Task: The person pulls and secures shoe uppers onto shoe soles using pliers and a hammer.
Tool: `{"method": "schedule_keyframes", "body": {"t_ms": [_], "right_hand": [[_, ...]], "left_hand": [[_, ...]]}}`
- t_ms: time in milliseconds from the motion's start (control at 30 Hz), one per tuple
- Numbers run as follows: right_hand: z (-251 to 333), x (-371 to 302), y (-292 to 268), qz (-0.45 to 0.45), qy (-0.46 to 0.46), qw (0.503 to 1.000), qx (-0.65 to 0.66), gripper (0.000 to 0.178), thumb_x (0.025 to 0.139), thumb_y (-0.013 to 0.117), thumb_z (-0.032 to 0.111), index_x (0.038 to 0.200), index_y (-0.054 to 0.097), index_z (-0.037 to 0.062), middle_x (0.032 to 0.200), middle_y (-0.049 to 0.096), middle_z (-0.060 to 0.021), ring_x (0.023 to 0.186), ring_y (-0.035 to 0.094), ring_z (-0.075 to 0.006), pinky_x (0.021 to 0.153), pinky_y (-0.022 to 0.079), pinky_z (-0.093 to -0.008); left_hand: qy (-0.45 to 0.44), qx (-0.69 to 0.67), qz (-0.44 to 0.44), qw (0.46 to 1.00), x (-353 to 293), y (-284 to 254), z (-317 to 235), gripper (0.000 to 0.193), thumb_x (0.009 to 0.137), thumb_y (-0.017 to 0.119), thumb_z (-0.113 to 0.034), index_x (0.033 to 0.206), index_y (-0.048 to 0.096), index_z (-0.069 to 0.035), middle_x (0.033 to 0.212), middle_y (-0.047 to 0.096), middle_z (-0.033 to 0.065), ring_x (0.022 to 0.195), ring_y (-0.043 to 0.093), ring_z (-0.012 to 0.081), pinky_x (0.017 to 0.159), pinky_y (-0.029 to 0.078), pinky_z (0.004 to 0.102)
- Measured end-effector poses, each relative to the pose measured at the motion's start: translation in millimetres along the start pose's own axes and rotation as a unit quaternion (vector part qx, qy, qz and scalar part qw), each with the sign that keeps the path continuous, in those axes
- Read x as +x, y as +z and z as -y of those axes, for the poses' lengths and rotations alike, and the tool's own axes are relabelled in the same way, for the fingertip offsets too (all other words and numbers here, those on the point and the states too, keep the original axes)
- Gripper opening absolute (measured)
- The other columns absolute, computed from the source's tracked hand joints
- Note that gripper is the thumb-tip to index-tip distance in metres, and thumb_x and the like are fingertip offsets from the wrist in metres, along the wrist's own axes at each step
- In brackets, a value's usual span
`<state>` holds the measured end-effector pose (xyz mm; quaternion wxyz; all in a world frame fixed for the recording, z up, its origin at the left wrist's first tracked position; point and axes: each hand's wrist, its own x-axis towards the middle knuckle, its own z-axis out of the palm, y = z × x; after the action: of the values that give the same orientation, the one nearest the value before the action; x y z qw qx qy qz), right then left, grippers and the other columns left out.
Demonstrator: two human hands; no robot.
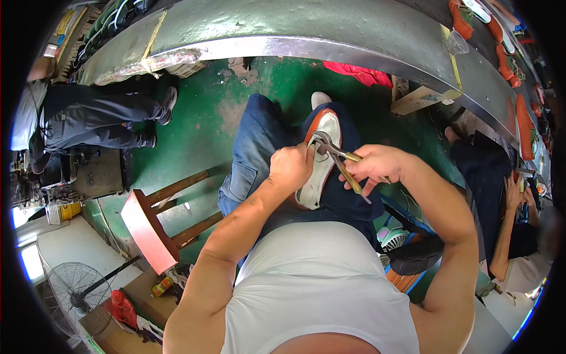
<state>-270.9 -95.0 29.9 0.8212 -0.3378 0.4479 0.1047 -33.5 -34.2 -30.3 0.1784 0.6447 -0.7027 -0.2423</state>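
Observation:
Across my lap lies a shoe [313,180], its pale, off-white face turned up and a reddish-brown band around its rim. My left hand [291,167] is closed at the shoe's left edge, with the thumb near the jaws of a pair of pincers [323,143]. The metal jaws sit over the upper part of the shoe, at its rim; whether they bite the material is too small to tell. My right hand [380,165] holds the pincers by their two brass-coloured handles, which stand apart from each other.
A long metal-edged workbench [283,46] curves across the far side. Brown-and-green shoes [525,127] line its right end. To my left are a wooden stool [150,230], a standing fan [75,298] and a standing person [97,115]. Another person [501,194] works at my right.

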Motion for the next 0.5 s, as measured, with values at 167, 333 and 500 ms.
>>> {"method": "schedule_keyframes", "body": {"t_ms": [167,333,500], "right_hand": [[37,-3,7,-0.068,0.042,0.942,-0.327,0.030,0.101,0.055,0.028,0.101,0.064,-0.0001,0.091,0.070,-0.0096,0.080,0.068,-0.0203,0.065,0.053,-0.0365],[14,23,19,-0.173,-0.067,0.882,-0.433,0.026,0.099,0.057,0.024,0.092,0.063,0.0003,0.078,0.068,-0.0133,0.071,0.068,-0.0243,0.067,0.053,-0.0394],[-63,65,46,-0.348,-0.243,0.838,-0.341,0.026,0.095,0.062,0.026,0.092,0.063,-0.0001,0.080,0.069,-0.0185,0.075,0.069,-0.0361,0.069,0.052,-0.0438]], "left_hand": [[-0.136,-0.163,0.012,0.977,2,1,15,0.049,0.105,0.043,-0.040,0.088,0.069,-0.002,0.077,0.067,0.0237,0.079,0.069,0.0385,0.078,0.055,0.0480],[-0.263,-0.720,0.165,0.620,9,38,51,0.047,0.106,0.043,-0.041,0.136,0.051,-0.007,0.128,0.061,0.0089,0.117,0.059,0.0203,0.100,0.049,0.0391],[-0.219,-0.709,0.152,0.653,14,34,44,0.059,0.101,0.062,-0.033,0.148,0.039,-0.007,0.134,0.057,0.0088,0.120,0.057,0.0194,0.104,0.047,0.0382]]}}
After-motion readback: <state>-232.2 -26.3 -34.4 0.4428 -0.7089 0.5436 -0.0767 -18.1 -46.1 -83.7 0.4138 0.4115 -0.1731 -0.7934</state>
